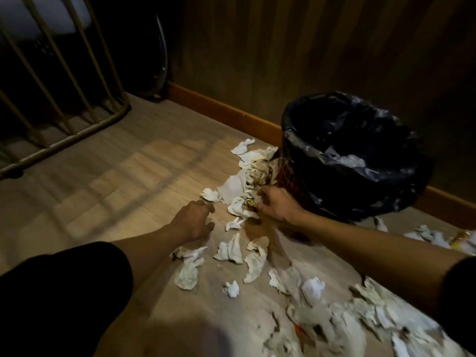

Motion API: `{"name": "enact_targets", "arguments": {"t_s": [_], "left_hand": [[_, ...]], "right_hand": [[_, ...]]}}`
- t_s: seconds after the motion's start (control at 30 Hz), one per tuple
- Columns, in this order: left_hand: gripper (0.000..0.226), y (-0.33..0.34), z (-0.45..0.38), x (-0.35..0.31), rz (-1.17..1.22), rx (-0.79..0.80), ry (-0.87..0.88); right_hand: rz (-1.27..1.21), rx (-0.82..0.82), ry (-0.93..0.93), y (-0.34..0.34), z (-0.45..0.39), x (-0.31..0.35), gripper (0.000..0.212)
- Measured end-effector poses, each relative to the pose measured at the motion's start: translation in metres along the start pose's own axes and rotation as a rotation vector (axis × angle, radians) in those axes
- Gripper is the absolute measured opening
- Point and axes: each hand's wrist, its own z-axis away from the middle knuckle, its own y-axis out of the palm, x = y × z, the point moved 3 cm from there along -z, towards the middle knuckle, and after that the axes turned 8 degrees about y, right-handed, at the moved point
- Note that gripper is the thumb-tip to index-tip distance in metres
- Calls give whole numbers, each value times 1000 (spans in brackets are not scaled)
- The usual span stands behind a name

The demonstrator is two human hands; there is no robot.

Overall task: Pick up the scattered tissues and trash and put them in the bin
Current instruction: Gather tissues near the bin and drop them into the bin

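Observation:
Several crumpled white tissues [233,249] lie scattered over the wooden floor, from a stained pile [253,167] beside the bin down to the lower right. The bin [353,161] is a red mesh basket lined with a black bag, standing by the wall at right. My right hand [277,203] reaches into the tissue pile at the bin's base, fingers pinched on a small yellowish piece of trash [249,202] among the tissues. My left hand [195,217] hovers low over the floor just left of the pile, fingers curled apart, holding nothing.
A metal rail frame [77,117] stands at upper left. A wooden skirting board [221,109] runs along the dark wall behind the bin. More tissues and a yellow wrapper [461,239] lie right of the bin. My dark-clothed knee [59,292] fills the lower left.

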Motion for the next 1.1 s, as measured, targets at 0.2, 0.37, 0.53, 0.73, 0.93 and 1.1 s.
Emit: {"name": "enact_targets", "arguments": {"t_s": [0.2,0.37,0.53,0.73,0.93,1.1], "left_hand": [[61,18,-36,24,-41,-81,83],[58,27,-61,21,133,-223,79],[61,40,-76,24,208,-269,25],[57,45,-74,34,219,-333,-21],[65,52,-64,38,128,-327,45],[71,57,-61,38,140,-327,10]], "right_hand": [[-307,-26,371,37,-95,2,61],[-359,-86,498,47,-162,-6,84],[-317,-101,480,64,-188,-20,87],[-246,-240,277,98,-156,-3,48],[-356,-404,173,79,-143,29,39],[-334,-413,339,62,-203,19,39]]}}
